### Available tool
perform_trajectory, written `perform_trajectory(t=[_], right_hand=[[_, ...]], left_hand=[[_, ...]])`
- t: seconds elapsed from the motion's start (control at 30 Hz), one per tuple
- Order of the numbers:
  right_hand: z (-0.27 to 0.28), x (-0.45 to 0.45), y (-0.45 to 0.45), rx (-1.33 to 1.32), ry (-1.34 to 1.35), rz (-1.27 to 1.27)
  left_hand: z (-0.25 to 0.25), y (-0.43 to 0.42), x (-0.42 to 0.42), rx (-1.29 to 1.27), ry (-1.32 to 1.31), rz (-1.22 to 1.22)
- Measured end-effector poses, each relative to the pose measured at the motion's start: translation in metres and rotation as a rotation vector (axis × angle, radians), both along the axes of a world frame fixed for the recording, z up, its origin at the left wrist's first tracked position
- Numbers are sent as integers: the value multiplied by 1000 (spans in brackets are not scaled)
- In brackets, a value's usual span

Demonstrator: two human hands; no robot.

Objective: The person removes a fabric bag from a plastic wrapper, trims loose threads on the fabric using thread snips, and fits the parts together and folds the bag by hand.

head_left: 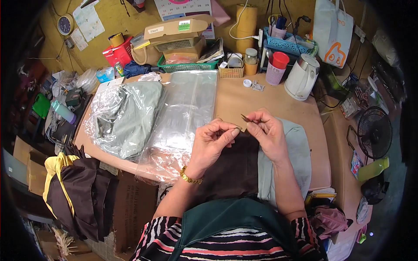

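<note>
My left hand (215,138), with a gold watch or bracelet on the wrist, is closed in a pinch above the work table. A tiny tan piece shows at its fingertips; its kind is too small to make out. Close beside it, my right hand (266,132) is closed around a small dark pointed tool (245,118), whose tips stick out toward the left hand. Most of the tool is hidden by the fingers. Under both hands lies dark brown cloth (230,172), and pale grey-green cloth (300,152) is spread beneath my right forearm.
Clear plastic bags (183,117) and a bagged grey-green garment (130,113) lie left on the table. Along the back stand a green basket (187,67), a jar (251,61), a red cup (280,60) and a white kettle (301,78). Dark cloth (87,195) hangs lower left; a fan (374,132) stands right.
</note>
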State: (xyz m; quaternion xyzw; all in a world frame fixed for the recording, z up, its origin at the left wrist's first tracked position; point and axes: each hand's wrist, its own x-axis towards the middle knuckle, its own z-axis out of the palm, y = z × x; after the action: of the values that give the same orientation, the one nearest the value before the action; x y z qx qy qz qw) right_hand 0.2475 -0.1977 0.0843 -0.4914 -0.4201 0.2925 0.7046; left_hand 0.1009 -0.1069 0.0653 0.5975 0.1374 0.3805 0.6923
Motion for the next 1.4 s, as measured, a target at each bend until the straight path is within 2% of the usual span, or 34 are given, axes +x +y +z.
perform_trajectory(t=[0.03,0.1,0.13,0.2,0.23,0.27,0.3,0.37,0.43,0.53,0.57,0.6,0.67,0.73,0.77,0.8,0.87,0.9,0.97,1.03,1.07,1.1,1.13,1.17,1.2,1.23,1.27,1.33,1.37,1.4], right_hand=[[-2,3,0,2,-2,0],[-10,14,-2,-162,-444,59],[-15,19,0,-159,-447,57],[-21,28,1,-117,-304,-96],[-19,31,-1,-103,-224,-89],[-19,32,-1,-102,-226,-89],[-18,33,-1,-62,-238,-97],[-18,33,1,-20,-246,-103],[-19,32,3,-138,-242,12],[-17,22,6,-121,-262,36],[-19,19,7,-124,-262,36],[-20,18,8,-81,-254,-3],[-22,21,7,-39,-246,-53],[-23,30,4,-61,-287,-207],[-18,32,2,-28,-231,-263],[-18,40,-1,-27,-232,-269],[-19,56,-7,-16,-154,-279],[-16,55,-8,-29,-125,-295],[-10,53,-9,-46,-142,-287],[-10,51,-3,-63,-157,-274],[-11,51,2,-38,-124,-283],[-13,49,6,-18,-88,-292],[-13,45,9,-28,-83,-290],[-13,39,13,116,-44,-360],[-13,32,17,265,-5,-434],[-29,23,17,293,-131,-522],[-65,28,13,271,-520,-509],[-101,12,0,-137,-732,-225],[-121,16,-2,-146,-727,-226],[-144,24,-6,-310,-1061,-272]], left_hand=[[2,0,0,2,-2,0],[4,-2,1,51,-30,128],[-15,20,-7,-62,-128,177],[-3,49,-16,-127,-108,535],[-24,81,-32,182,-25,627],[-23,84,-37,182,-28,627],[-19,86,-39,484,219,834],[-14,86,-44,677,409,728],[-18,75,-27,721,269,451],[-12,32,11,565,129,186],[-8,13,26,368,-39,180],[-9,15,26,369,-43,178],[-17,25,24,659,364,319],[-21,41,22,557,147,627],[-27,64,6,475,105,660],[-30,87,-14,240,59,608],[-27,116,-47,420,194,822],[-27,116,-48,423,194,820],[-14,99,-45,585,202,803],[-23,78,-34,611,247,432],[-22,55,-25,519,271,242],[-22,28,-14,589,348,173],[-7,6,-7,509,568,102],[-29,10,0,639,600,141],[-56,20,4,634,603,135],[-83,31,10,569,615,228],[-101,39,15,504,628,318],[-115,48,18,486,636,376],[-118,52,18,466,647,442],[-119,56,15,461,656,433]])
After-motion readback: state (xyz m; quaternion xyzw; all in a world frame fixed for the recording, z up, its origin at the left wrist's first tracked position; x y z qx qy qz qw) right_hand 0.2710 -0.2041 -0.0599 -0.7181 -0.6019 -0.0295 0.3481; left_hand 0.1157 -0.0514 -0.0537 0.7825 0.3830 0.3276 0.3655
